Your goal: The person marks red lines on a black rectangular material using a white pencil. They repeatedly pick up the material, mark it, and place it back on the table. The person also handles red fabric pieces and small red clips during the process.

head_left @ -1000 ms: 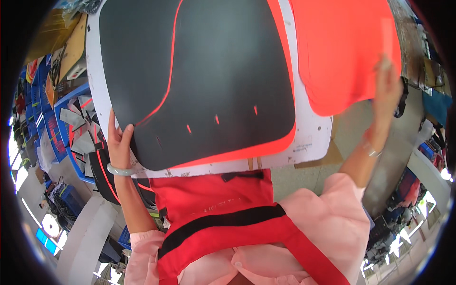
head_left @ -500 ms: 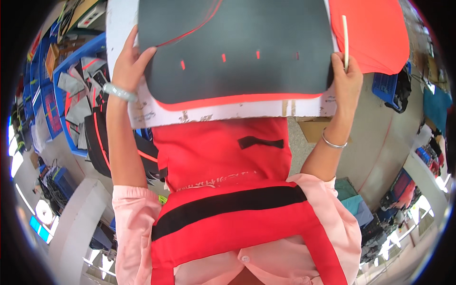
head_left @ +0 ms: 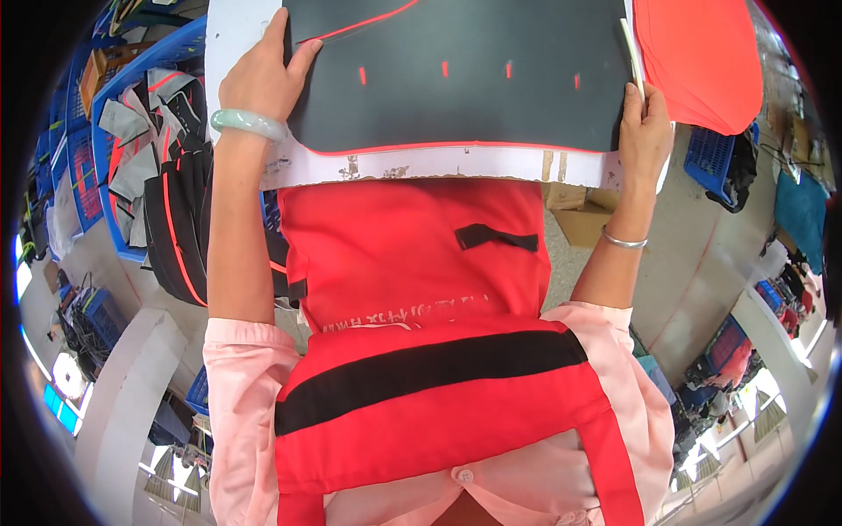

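A dark grey template sheet (head_left: pixel 456 105) with several small slots lies on red fabric, which shows through the slots, along a curved cut and as a thin red line under its lower edge. My left hand (head_left: pixel 263 79) rests at the template's left edge, thumb on the sheet and fingers stretched along its side. At the right edge my right hand (head_left: pixel 646 131) is closed around a thin white stick (head_left: pixel 631 53), its fingers touching the template's side. Under both lies a white board (head_left: pixel 395 167) with worn, chipped edges.
Stacked red fabric pieces (head_left: pixel 702 66) lie right of the template. A blue crate (head_left: pixel 110 188) with grey and black cut pieces stands at the left. Further right is another blue basket (head_left: pixel 706 162). A cardboard box (head_left: pixel 583 219) sits below the board, beside my red apron (head_left: pixel 412 254).
The red margin along the template's lower edge has narrowed to a thin line. Both hands remain at the template's sides. The whole view has shifted slightly, with the board higher in it.
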Available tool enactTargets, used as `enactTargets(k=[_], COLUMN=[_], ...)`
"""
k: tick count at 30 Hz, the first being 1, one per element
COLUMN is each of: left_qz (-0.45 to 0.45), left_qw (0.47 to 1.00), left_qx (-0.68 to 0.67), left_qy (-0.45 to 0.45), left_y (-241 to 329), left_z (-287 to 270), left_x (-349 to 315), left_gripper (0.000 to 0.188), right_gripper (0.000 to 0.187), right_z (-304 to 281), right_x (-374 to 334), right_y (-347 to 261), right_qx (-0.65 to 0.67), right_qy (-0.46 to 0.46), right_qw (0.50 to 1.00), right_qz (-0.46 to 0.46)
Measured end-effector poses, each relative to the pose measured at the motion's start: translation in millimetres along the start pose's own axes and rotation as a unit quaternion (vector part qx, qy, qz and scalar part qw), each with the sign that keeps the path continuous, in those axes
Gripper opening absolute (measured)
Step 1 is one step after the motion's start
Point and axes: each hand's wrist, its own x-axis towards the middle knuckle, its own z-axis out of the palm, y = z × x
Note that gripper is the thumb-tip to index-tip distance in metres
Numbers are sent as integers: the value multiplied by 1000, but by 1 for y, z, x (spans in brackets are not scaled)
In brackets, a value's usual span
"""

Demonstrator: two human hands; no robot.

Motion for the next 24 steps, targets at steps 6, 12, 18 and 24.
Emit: enactTargets(k=[6, 12, 18, 24], left_qz=[0, 8, 29, 132], left_qw=[1000, 1000, 998, 981], left_qx=[9, 20, 49, -109], left_qy=[-3, -9, -13, 88], left_y=[3, 4, 2, -21], left_z=[0, 1, -7, -12], left_x=[0, 2, -3, -51], left_gripper=[65, 64, 60, 59], right_gripper=[31, 30, 27, 29], right_z=[-1, 1, 4, 9], right_x=[-5, -6, -5, -6], right_y=[2, 4, 3, 12], right_qx=[-8, -8, -55, -76], right_qy=[-12, -1, 13, 38], right_qw=[1000, 1000, 998, 993], right_qz=[16, 4, -40, -78])
